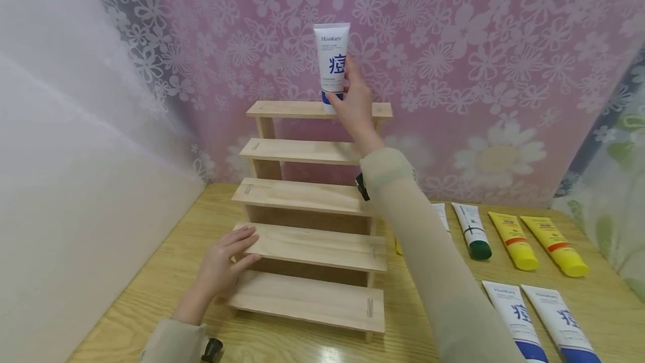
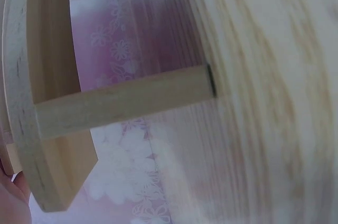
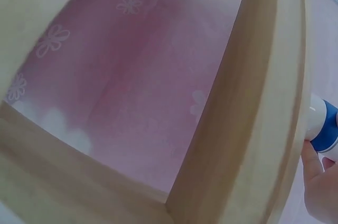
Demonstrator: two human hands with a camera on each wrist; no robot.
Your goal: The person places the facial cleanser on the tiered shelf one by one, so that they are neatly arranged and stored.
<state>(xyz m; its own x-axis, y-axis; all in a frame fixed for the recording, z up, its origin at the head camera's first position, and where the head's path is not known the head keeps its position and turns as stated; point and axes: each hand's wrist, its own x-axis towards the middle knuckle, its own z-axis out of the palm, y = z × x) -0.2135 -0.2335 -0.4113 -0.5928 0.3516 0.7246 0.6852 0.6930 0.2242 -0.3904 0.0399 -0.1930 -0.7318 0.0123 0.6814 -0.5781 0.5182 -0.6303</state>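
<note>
My right hand [image 1: 356, 102] grips a white squeeze tube [image 1: 331, 60] with blue print and a blue band near its cap. The tube stands upright, cap down, at the top step of a wooden tiered rack [image 1: 307, 242], right of that step's middle. In the right wrist view the tube's white cap [image 3: 316, 117] meets or nearly meets the top board. My left hand [image 1: 221, 259] rests on the left end of the rack's second step from the bottom, fingers extended over the board. Part of the hand [image 2: 13, 203] shows at the left wrist view's lower left edge.
On the wooden table [image 1: 171, 262], right of the rack, lie two yellow tubes [image 1: 554, 245], a white tube with a green cap [image 1: 472, 231] and two white-and-blue tubes [image 1: 559, 318]. My right sleeve partly hides others. A flowered pink cloth [image 1: 453, 71] hangs behind; a white wall [image 1: 90, 144] stands left.
</note>
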